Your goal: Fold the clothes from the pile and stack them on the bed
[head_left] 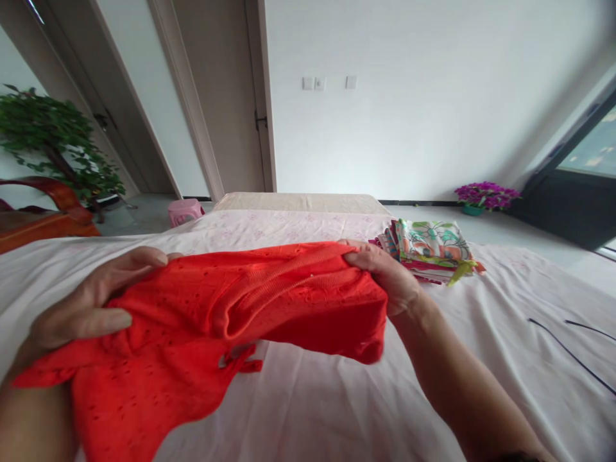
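Note:
A bright red garment [183,301] with small eyelet holes, a ribbed band and a tied strip of cloth is held up in the air over the bed-like surface. My left hand [96,298] grips its left side, thumb on top and the other fingers partly behind the cloth. At the upper right, my right hand [385,273] pinches the ribbed edge between thumb and fingers. The cloth is bunched between both hands, and its lower left part hangs down past my left forearm. Which garment it is I cannot tell.
Beyond my right hand lies a stack of folded clothes [433,244] on the pale sheet [520,282]. Dark cords [568,350] lie at the right. Behind stand a pink stool [185,210], purple flowers [486,194], a leafy plant [48,128] and a wooden chair [48,218].

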Demonstrator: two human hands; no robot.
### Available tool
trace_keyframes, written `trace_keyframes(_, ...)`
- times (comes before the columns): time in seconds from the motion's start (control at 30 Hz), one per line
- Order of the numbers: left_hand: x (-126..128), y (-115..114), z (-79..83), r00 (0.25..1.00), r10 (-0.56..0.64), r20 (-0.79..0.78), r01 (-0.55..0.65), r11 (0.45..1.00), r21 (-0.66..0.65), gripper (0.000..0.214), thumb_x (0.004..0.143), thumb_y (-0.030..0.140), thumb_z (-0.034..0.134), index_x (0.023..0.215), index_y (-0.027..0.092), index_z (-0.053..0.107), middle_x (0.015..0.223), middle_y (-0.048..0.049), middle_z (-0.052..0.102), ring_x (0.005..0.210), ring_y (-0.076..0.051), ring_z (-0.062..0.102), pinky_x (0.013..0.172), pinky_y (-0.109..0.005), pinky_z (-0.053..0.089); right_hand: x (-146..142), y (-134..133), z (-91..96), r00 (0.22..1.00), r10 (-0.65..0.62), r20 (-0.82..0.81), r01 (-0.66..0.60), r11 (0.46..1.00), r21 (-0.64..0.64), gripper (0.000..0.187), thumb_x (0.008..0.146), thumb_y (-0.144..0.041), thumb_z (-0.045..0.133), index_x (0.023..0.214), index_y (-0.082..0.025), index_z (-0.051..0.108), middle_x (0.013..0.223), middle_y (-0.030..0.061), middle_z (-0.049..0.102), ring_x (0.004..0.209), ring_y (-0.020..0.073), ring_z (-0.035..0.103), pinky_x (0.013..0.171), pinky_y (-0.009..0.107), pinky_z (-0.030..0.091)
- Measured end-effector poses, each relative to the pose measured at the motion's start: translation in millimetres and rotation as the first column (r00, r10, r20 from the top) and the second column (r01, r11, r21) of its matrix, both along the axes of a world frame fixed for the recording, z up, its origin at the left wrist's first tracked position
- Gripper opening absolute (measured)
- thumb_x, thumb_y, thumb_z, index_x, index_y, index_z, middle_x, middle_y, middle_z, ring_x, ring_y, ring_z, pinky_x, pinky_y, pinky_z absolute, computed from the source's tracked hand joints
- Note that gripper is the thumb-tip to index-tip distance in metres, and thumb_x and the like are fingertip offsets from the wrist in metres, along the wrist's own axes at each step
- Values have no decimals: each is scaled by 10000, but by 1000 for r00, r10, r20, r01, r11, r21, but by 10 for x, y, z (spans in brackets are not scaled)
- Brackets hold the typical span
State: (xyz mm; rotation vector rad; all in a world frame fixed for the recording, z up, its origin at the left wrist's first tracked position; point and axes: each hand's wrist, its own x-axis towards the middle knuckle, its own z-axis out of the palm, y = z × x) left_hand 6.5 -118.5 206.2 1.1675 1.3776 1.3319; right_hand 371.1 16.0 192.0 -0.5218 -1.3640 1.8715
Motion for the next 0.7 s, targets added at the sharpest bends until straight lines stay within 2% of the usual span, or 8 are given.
trace_keyframes(0.1, -64, 383, 94, 997, 75, 31, -74, 997, -35, 472, 596, 344, 795, 1040, 339, 636, 1070, 65, 739, 1089, -298, 676, 791, -366, 602, -47, 274, 235, 995, -98, -34, 99, 995, 27, 241, 803, -339, 698, 945, -146, 674, 690, 32, 660, 673, 177, 650, 607, 291, 531)
trace_keyframes(0.17, -91, 801, 76, 996, 80, -26, -80, 997, 6, 526, 651, 427, 773, 1137, 283, 632, 1082, 20, 738, 1110, -307, 663, 884, -410, 579, -147, 614, 226, 977, -209, -42, 212, 976, 58, 291, 816, -344, 682, 1027, -143, 673, 756, 50, 689, 745, 194, 668, 665, 324, 555)
trace_keyframes(0.27, -137, 1366, -173, 967, 98, -233, -87, 995, 54, 552, 738, 440, 703, 1239, 230, 607, 1203, -71, 708, 1151, -310, 645, 980, -443, 523, -281, 1120, -67, 904, -426, 32, 421, 901, 108, 435, 791, -324, 670, 1198, -176, 625, 923, 50, 712, 824, 183, 667, 750, 328, 559)
trace_keyframes(0.33, -120, 1533, -467, 874, 277, -399, -245, 961, 131, 548, 729, 388, 693, 1209, 134, 621, 1315, -160, 639, 1236, -349, 576, 1056, -494, 445, -323, 1289, -413, 747, -617, 247, 591, 787, 177, 505, 776, -274, 628, 1273, -189, 589, 1026, 58, 701, 868, 169, 657, 792, 315, 543)
trace_keyframes(0.37, -75, 1538, -630, 854, 297, -428, -256, 955, 151, 563, 711, 361, 705, 1205, 104, 621, 1358, -178, 604, 1281, -362, 531, 1093, -516, 398, -331, 1306, -609, 652, -666, 362, 630, 742, 231, 494, 783, -276, 585, 1269, -187, 597, 1067, 69, 694, 895, 173, 652, 807, 320, 538)
trace_keyframes(0.43, 115, 1416, -942, 850, 256, -460, -203, 966, 162, 493, 714, 359, 691, 1143, 119, 663, 1294, -150, 648, 1215, -340, 580, 1069, -503, 421, -331, 1228, -1000, 602, -680, 420, 633, 726, 268, 502, 758, -252, 561, 1250, -169, 617, 1123, 99, 683, 973, 204, 638, 851, 356, 523)
trace_keyframes(0.53, 630, 1047, -1259, 891, -53, -451, 112, 988, 106, 322, 826, 376, 582, 1048, 178, 704, 1105, -86, 730, 1055, -254, 671, 976, -400, 502, -303, 997, -1473, 578, -675, 458, 589, 734, 338, 468, 704, -202, 545, 1151, -169, 678, 1028, 74, 708, 959, 232, 638, 858, 375, 515)
trace_keyframes(0.7, 1664, 525, -1226, 828, -427, -363, 461, 887, 11, 208, 869, 311, 590, 972, 217, 743, 970, -57, 748, 905, -202, 690, 851, -303, 526, -201, 735, -1815, 533, -694, 484, 476, 718, 508, 379, 755, -136, 485, 1046, -189, 722, 1000, 55, 713, 1000, 231, 624, 958, 395, 472)
